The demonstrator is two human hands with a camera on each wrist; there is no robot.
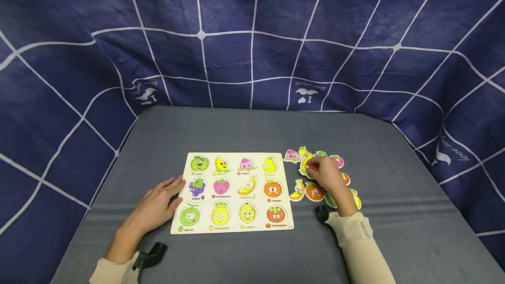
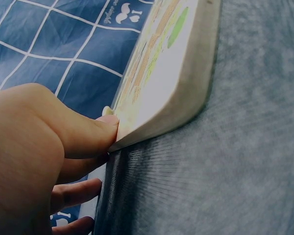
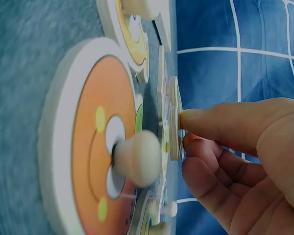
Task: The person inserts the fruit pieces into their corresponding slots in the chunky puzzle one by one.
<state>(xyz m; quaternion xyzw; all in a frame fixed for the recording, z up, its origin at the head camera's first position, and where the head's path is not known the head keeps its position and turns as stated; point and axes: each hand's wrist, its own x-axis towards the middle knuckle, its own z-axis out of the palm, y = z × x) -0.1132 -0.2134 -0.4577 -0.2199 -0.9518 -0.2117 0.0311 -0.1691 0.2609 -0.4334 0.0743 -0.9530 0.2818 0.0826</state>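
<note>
My right hand (image 1: 326, 173) pinches a yellow fruit puzzle piece (image 1: 303, 169) between thumb and fingers, over the loose pieces right of the board. Edge-on in the right wrist view, that wooden piece (image 3: 174, 120) stands at the fingertips; its printed face is turned away. An orange piece (image 3: 105, 142) with a round wooden knob lies close to the wrist camera. At the left edge of the fruit puzzle board (image 1: 232, 178), my left hand (image 1: 159, 200) rests with relaxed fingers. Its thumb (image 2: 95, 134) touches the board's edge in the left wrist view.
Loose pieces lie right of the board, among them a peach (image 1: 292, 156), a banana (image 1: 297, 190), a strawberry (image 1: 337, 160) and a green piece (image 1: 330, 200). The grey table (image 1: 252, 130) ends at a blue checked curtain (image 1: 229, 60) at the back and sides.
</note>
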